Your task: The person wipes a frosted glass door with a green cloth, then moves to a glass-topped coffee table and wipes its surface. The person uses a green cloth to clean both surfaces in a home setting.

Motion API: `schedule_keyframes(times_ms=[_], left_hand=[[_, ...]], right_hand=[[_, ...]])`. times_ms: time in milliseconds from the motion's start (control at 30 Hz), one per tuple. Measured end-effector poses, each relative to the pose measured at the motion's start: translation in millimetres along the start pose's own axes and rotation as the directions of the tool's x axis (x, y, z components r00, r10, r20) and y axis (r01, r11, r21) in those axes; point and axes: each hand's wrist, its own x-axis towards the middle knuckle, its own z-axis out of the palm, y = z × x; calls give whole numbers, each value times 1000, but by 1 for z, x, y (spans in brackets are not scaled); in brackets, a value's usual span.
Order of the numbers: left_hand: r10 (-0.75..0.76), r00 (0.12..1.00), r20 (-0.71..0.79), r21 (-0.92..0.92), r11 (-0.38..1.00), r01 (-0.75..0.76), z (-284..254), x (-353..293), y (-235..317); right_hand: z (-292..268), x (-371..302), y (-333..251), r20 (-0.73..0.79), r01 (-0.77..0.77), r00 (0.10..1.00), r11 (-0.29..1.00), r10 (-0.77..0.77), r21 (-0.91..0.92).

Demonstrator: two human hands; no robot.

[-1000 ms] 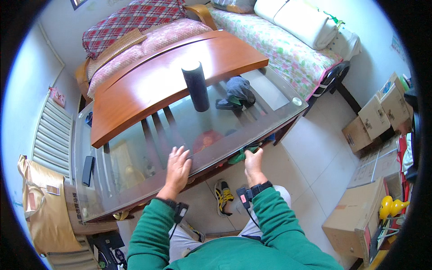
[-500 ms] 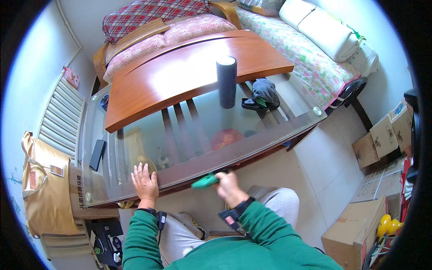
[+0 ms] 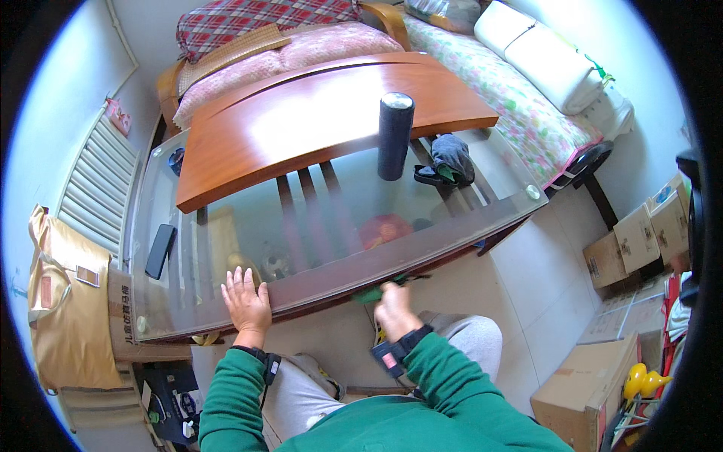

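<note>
My left hand (image 3: pixel 247 307) rests flat near the front edge of the glass-topped coffee table (image 3: pixel 335 252), fingers stretched out. Just off that same edge, my right hand (image 3: pixel 395 310) is closed round a green, oblong object (image 3: pixel 369 294). The fingers hide part of it, and its exact kind cannot be made out; a thin dark piece sticks out to the right. Standing on the glass is a tall dark blue cylinder (image 3: pixel 395 139) with a silvery top. A grey bundled cloth (image 3: pixel 452 157) lies to its right.
A wooden board (image 3: pixel 301 124) covers the table's far part. A black phone (image 3: pixel 160 251) lies at the left. Beyond stand a sofa (image 3: pixel 316 47) and a flowered bed (image 3: pixel 512 120). Cardboard boxes (image 3: pixel 584 377) are on the right; a tan bag (image 3: pixel 71 301) hangs left.
My right hand has moved slightly right with the green object, which now shows less and sits closer along the table's edge. My left hand stays flat on the glass. The view has shifted slightly.
</note>
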Motion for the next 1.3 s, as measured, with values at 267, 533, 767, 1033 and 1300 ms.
schedule_keyframes(times_ms=[267,533,767,1033,1300], left_hand=[[1,1000,-16,-2,1000,-1,-3,0,1],[1,1000,-11,-10,1000,-1,0,0,1],[3,1000,-12,-9,1000,-3,0,-1,0],[-9,1000,12,-3,1000,9,-4,0,2],[-24,999,39,21,1000,23,-2,1,1]], right_hand=[[13,-37,45,158,-473,867,880,472,-38],[-46,67,-104,-29,-99,994,979,106,181],[-16,31,-60,-61,31,998,986,-21,167],[26,-80,-1,410,-282,871,959,269,-31],[-23,8,-109,250,26,967,998,-42,64]])
